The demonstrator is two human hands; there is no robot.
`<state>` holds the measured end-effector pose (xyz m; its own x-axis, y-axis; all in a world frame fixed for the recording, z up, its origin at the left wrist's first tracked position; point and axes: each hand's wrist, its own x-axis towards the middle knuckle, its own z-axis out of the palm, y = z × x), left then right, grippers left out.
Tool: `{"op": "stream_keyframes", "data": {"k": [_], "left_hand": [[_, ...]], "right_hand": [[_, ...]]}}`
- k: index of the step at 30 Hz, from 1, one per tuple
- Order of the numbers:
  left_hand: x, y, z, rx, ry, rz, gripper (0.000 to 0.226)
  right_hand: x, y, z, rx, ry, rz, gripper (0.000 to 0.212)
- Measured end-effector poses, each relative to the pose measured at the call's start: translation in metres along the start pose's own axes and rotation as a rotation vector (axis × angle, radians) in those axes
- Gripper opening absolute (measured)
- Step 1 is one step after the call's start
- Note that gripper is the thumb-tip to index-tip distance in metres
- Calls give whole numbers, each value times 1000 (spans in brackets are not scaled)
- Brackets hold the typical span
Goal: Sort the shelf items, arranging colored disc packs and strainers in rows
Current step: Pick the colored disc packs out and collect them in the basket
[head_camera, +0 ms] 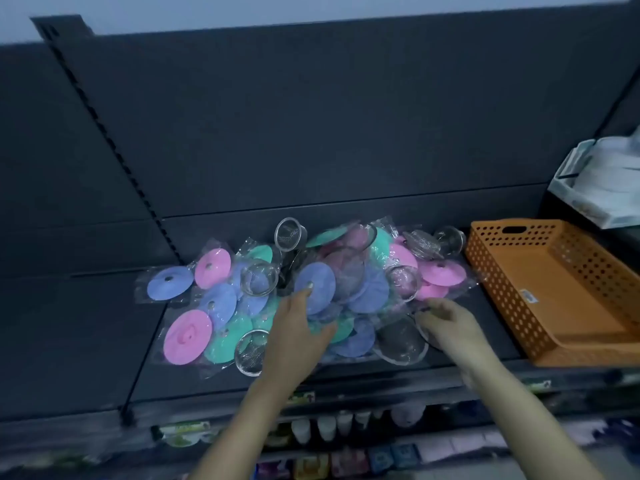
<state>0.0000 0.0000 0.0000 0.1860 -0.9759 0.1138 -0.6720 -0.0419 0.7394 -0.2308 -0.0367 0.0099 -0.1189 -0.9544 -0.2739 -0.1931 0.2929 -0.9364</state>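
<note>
A mixed pile of pink, blue and green disc packs in clear wrap lies on the dark shelf (86, 341), with metal mesh strainers scattered through it. My left hand (298, 334) grips a blue disc pack (317, 287) in the middle of the pile, thumb on top and fingers beneath. My right hand (450, 323) reaches in from the right, its blurred fingers loosely spread and touching the clear wrap below the pink disc packs (443, 275). One strainer (259, 278) sits on the pile's left half and another strainer (251, 353) at the front. A wider strainer (401, 342) lies beside my right hand.
An orange perforated basket (512, 271) stands at the right end of the shelf, with nothing visible inside. White wrapped packages (599, 181) are stacked above it. The shelf's dark back panel rises behind the pile. A lower shelf holds small bottles (329, 427) and boxes.
</note>
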Motion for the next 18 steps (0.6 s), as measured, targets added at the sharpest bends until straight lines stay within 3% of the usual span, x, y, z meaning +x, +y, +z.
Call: {"op": "stream_keyframes", "data": {"k": [6,8,10,13,18], "left_hand": [[32,11,30,143,-128,-46,110],[40,9,39,227,-131,-71,118],[45,7,47,275,-127,-109,123],[47,2,54,265,-90,-116,117],[51,-5,46,165,85,-63,80]], "right_hand": [[29,-12,12,-176,-65,-26,52],[37,-12,15,-176,-107,-24,46],[42,-14,20,-161,-143,-31,28],[53,-14,27,-157,-173,-66,27],[66,-11,31,-155,-256,-109,21]]}}
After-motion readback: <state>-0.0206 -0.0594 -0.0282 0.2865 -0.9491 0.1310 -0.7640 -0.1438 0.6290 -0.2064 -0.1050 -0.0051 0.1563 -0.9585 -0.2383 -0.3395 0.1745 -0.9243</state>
